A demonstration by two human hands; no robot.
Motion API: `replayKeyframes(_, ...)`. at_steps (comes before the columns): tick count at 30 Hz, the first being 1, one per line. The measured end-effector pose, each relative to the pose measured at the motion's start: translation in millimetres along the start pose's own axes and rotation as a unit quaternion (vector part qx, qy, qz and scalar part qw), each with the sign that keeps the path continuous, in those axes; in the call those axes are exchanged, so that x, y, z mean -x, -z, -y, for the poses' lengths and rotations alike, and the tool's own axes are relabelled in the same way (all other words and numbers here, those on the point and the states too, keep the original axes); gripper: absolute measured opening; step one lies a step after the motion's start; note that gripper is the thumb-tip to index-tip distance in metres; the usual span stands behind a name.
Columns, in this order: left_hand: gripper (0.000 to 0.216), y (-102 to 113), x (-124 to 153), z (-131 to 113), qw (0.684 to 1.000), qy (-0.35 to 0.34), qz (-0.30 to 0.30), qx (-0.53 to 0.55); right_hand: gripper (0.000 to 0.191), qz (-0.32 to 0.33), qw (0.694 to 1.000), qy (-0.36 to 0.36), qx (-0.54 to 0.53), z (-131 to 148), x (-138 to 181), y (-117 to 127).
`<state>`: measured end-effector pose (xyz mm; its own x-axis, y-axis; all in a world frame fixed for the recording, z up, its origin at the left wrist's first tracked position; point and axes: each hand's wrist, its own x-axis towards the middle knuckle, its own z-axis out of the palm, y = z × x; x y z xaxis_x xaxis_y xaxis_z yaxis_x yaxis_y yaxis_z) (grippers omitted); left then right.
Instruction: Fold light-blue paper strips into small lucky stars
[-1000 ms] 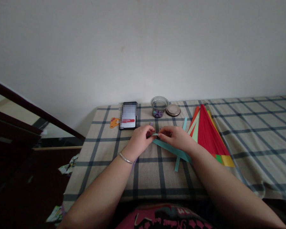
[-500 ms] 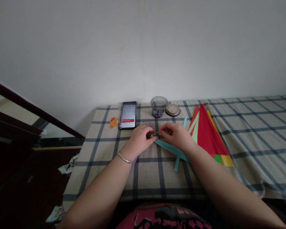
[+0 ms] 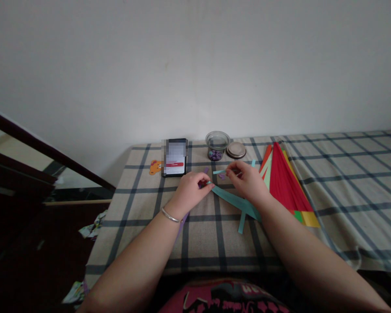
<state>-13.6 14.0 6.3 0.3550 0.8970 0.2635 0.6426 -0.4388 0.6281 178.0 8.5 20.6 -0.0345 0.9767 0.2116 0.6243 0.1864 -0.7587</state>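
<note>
Gripping the near end of a long turquoise paper strip [image 3: 231,198], left hand [image 3: 193,189], thumb and fingers closed; strip runs from there to beneath the right wrist. Right hand [image 3: 246,182], fingertips pinching a short turquoise strip [image 3: 219,172]. Beyond the hands: one clear tub [image 3: 217,140] containing small purple pieces [image 3: 216,154]; one round lid [image 3: 236,149], just beside it. Beyond left hand: one smartphone [image 3: 176,167], touching an orange bear cutout [image 3: 155,167]. Right of right hand: fanned red paper strips [image 3: 285,187].

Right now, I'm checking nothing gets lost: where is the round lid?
In the head view, the round lid lies on the checked cloth, right of the clear jar, near the wall.
</note>
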Motion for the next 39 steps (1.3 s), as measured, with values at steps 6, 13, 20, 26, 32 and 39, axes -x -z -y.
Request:
replayKeyframes(6, 0.012, -2, 1, 0, 0.996, -0.021, -0.062, 0.059, 0.018, -0.007, 0.992, 0.021, -0.121, -5, -4, -7)
replayKeyframes(13, 0.009, 0, 2, -3, 0.982, 0.002, -0.097, 0.163, 0.015, 0.035, 0.992, 0.031, -0.120, 1, 1, -10)
replayKeyframes(20, 0.025, -5, 1, -5, 0.903, 0.116, -0.113, 0.397, 0.013, 0.071, 0.991, 0.086, -0.067, -3, 3, -11)
replayKeyframes(26, 0.033, -7, -4, -10, 0.790, 0.150, -0.145, 0.576, 0.016, 0.120, 0.985, 0.102, -0.065, 3, 4, -7)
replayKeyframes(32, 0.035, -4, -5, -11, 0.809, 0.179, -0.167, 0.535, 0.022, 0.074, 0.992, 0.035, -0.100, 0, 3, -9)
replayKeyframes(39, 0.034, -1, 5, -13, 0.904, 0.120, -0.069, 0.405, 0.025, 0.066, 0.986, 0.028, -0.152, 2, 3, -8)
